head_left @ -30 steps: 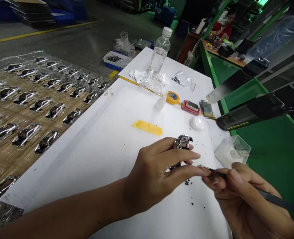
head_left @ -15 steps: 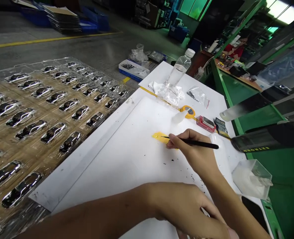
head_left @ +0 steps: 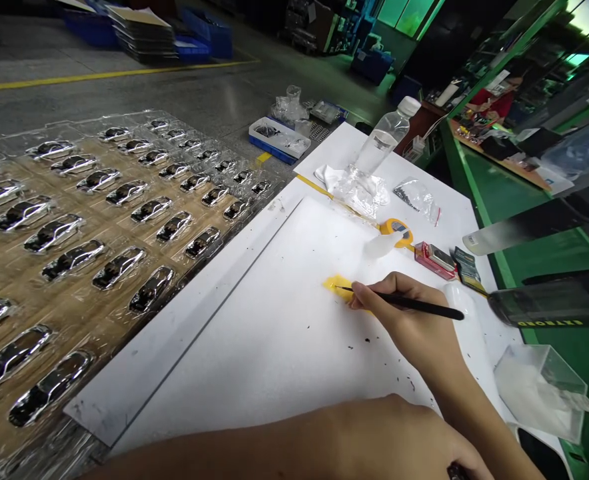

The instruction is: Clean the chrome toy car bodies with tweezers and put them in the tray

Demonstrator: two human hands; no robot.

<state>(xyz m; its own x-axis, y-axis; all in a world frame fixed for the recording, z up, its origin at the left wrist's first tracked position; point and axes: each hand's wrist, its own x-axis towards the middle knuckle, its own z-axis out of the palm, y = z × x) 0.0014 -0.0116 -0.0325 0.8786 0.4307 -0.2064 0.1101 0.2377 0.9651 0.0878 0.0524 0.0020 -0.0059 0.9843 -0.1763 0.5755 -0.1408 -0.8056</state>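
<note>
My right hand point(head_left: 414, 320) pinches a thin black paintbrush point(head_left: 419, 305). The brush's fine tip touches a small yellow patch point(head_left: 335, 285) on the white board point(head_left: 254, 347). At the bottom edge, my left hand point(head_left: 389, 440) is curled, its back toward me and its fingers mostly out of sight. A small dark bit of something point(head_left: 455, 471) shows beside its fingers, too little to name. Dark specks lie on the board between the two hands.
Left, clear plastic trays hold several black model cars point(head_left: 149, 289). Past my right hand lie a yellow tape measure point(head_left: 396, 231), a red box point(head_left: 434, 260), a clear bottle point(head_left: 382, 140) and a bag of small dark parts point(head_left: 417, 198). A clear container point(head_left: 542, 390) stands right. Another person point(head_left: 497, 103) sits farther back.
The view has shifted, so most things appear farther right. My right hand still holds the brush at the yellow patch. My left hand sits lower in view, showing less of its fingers.
</note>
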